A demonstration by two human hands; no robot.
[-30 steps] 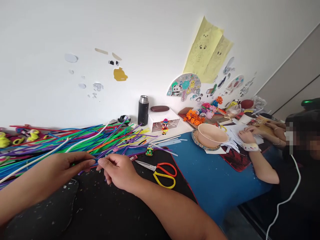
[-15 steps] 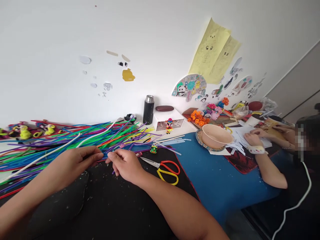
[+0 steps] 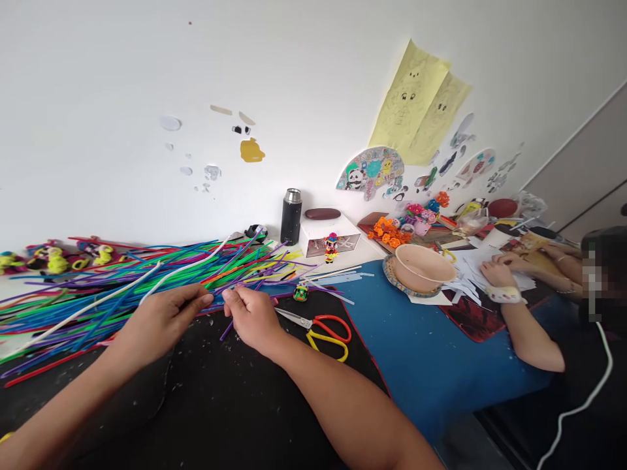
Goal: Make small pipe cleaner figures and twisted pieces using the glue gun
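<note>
My left hand (image 3: 164,320) is closed in a pinch, thumb against forefinger, in front of a heap of colourful pipe cleaners (image 3: 122,287). What it pinches is too small to make out. A short way to the right, my right hand (image 3: 255,320) is also pinched, its fingers curled. A short purple pipe cleaner (image 3: 226,331) sticks out below its fingers. Just beyond that hand lie scissors (image 3: 323,333) with one red and one yellow handle, blades toward the hand. A small green-and-orange figure (image 3: 300,292) sits behind the scissors.
A black thermos (image 3: 291,219), a white box (image 3: 313,228) and a small colourful figure (image 3: 332,248) stand along the wall. To the right, a beige bowl (image 3: 424,264) rests on the blue mat (image 3: 406,346). Further right, another person's hands (image 3: 499,271) are among paper strips.
My hands have drawn slightly apart, the right one shifting right and the left one a little right too. The view has tilted slightly; the scissors stay in place.
</note>
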